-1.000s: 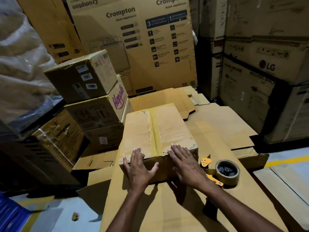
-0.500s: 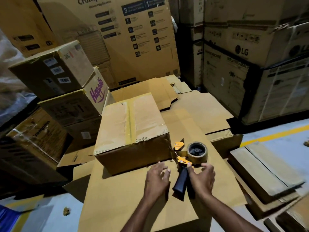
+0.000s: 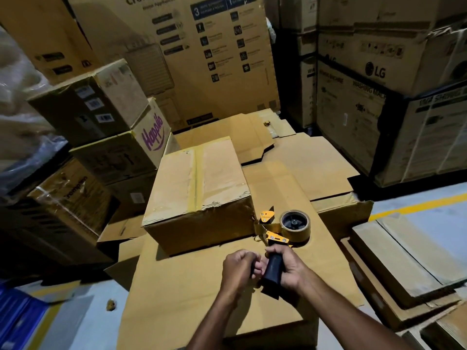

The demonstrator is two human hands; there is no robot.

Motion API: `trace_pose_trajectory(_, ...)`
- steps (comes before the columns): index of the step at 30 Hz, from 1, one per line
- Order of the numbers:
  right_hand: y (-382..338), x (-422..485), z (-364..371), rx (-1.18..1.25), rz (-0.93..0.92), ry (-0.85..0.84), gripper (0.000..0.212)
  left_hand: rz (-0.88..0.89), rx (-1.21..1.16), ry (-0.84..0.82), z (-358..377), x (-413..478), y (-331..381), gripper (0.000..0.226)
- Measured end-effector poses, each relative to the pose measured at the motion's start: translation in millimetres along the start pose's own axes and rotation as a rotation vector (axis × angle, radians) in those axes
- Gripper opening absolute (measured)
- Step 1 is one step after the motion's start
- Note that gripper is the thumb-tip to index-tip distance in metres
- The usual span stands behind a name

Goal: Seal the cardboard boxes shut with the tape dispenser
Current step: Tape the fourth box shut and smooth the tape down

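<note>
Right hand (image 3: 290, 266) gripped the yellow-and-black tape dispenser (image 3: 278, 239) by the taped brown cardboard box (image 3: 199, 183); left hand (image 3: 237, 266) curled, hold unclear.

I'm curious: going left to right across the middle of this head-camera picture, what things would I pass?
Happilo box → taped box → tape dispenser → stack of flat cardboard

Both hands are off the cardboard box (image 3: 199, 188) edge. Right hand (image 3: 290, 266) now wraps the tape dispenser (image 3: 276, 237) handle; left hand (image 3: 238, 267) curled against it, grip unclear.
</note>
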State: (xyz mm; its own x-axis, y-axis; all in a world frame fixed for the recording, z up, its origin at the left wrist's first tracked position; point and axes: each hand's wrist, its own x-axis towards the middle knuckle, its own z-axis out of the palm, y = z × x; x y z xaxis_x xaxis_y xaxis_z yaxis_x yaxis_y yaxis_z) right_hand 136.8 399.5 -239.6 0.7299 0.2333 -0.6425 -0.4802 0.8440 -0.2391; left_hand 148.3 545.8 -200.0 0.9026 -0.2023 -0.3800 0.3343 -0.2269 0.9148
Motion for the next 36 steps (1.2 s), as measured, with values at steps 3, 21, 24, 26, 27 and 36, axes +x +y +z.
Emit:
trace_pose_trajectory(3,-5.9,1.9,2.8,0.031,-0.058,0.037,0.017,0.028,-0.019,0.084,-9.1,0.7,5.4,0.02)
trace_pose_trajectory(21,-58.8,-65.2,136.8,-0.603,-0.351,-0.058,0.033,0.62,-0.171,0.061,-63.4,42.0,111.5,0.067)
trace_pose_trajectory(24,-58.7,-50.1,159.0,-0.757,-0.388,0.001,0.033,0.659,-0.281,0.002,-90.6,52.6,120.8,0.069)
trace_pose_trajectory(26,-57.0,-41.2,170.8,-0.817,-0.41,0.004,0.031,0.652,-0.34,0.009,-104.3,58.0,119.3,0.059)
trace_pose_trajectory(27,-55.0,-35.3,178.5,-0.846,-0.427,0.0,0.03,0.647,-0.37,0.043,-112.1,61.4,116.4,0.052)
trace_pose_trajectory(36,-45.8,2.2,243.8,-1.178,-0.585,-0.01,0.018,0.286,-0.644,0.193,-184.8,85.2,103.9,0.036)
